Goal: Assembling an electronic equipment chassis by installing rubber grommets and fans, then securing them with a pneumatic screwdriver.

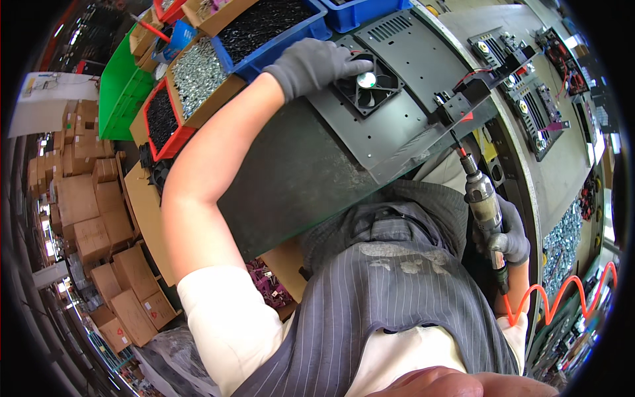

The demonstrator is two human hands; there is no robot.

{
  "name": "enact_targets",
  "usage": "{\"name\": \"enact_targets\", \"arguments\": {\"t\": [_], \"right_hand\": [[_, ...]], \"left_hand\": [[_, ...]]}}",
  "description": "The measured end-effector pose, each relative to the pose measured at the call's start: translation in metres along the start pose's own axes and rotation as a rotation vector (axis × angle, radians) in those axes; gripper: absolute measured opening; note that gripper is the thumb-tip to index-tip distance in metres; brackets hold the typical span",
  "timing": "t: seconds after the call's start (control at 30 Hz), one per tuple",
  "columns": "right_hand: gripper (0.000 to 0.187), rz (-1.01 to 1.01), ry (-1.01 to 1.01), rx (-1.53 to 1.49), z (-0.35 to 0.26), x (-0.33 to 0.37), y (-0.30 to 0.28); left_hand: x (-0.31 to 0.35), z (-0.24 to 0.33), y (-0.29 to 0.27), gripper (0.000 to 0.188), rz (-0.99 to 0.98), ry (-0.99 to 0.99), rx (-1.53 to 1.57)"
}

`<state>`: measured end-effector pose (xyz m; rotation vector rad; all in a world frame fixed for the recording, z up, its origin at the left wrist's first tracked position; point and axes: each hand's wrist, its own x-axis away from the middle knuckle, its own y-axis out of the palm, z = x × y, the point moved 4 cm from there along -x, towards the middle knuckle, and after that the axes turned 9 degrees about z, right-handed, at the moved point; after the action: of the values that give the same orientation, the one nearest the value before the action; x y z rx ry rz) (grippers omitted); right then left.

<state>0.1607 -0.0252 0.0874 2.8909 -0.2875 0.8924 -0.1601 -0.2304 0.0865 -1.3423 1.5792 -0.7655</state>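
Observation:
My left hand point(309, 68), in a dark grey glove, reaches over the top of a square black cooling fan point(368, 100). Its fingers hold the fan's upper edge, with one fingertip by the shiny round hub; the thumb is hidden. Beneath the fan lies a dark grey sheet-metal panel point(413, 73) with holes, slots and a raised bracket on its right side. At the right, my gloved right hand point(512, 235) is wrapped round a pneumatic screwdriver point(485, 204). The tool's bit points up toward the panel's near right corner, apart from it. An orange coiled air hose point(562, 301) trails from its lower end.
Behind my left arm stand a blue bin of black screws point(264, 30), a box of silver screws point(198, 79), a red bin point(162, 119) and a green crate point(124, 92). Beyond a metal rail, more fitted panels point(529, 106) lie at right. Cardboard boxes point(89, 198) are stacked far left.

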Motion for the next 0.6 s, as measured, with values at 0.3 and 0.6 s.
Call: {"name": "enact_targets", "arguments": {"t": [0.3,0.6], "right_hand": [[0.090,0.005,-0.009,0.020,0.001,-0.005,-0.005],[0.093,0.013,0.090,-0.034,-0.007,-0.006,-0.001]], "left_hand": [[0.020,0.017,-0.057,0.023,0.166,-0.220,0.394],[0.014,0.050,-0.052,0.035,-0.008,-0.890,1.440]]}}
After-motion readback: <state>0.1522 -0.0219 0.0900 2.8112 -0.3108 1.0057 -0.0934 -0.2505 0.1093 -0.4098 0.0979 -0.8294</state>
